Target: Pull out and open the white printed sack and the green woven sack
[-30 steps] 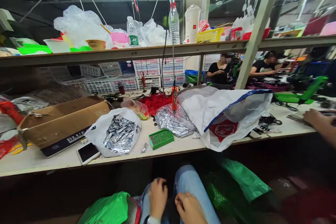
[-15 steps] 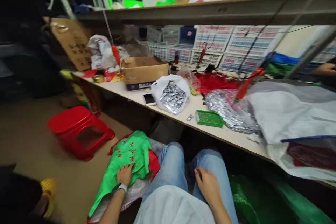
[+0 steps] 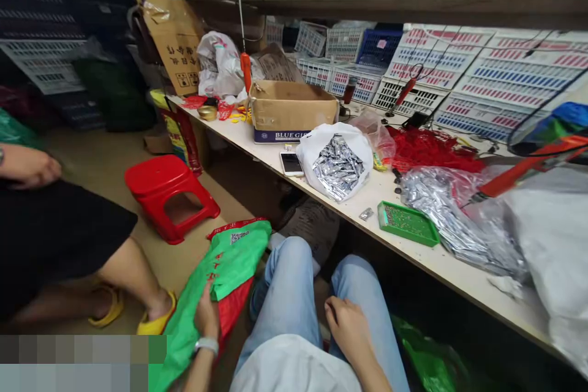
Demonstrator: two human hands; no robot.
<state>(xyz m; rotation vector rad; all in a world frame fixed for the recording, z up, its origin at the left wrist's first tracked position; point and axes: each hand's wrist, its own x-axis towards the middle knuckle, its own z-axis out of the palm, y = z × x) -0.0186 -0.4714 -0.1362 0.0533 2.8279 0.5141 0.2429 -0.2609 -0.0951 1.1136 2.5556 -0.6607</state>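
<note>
Two hands: the left hand (image 3: pixel 206 317) lies on the green bag (image 3: pixel 229 257), and I cannot tell whether it grips; the right hand (image 3: pixel 351 327) is curled closed on the thigh, with nothing visible in it.
Bag place: lower centre-left, beside the left knee.
Bag axis: lower left to upper right, running on past the left fingertips.
Nearer hand: the left is touching; the right is well apart.
Counts: one red stool (image 3: pixel 168 193), one phone (image 3: pixel 291 163), one green tray (image 3: pixel 407 223), one cardboard box (image 3: pixel 291 110).
</note>
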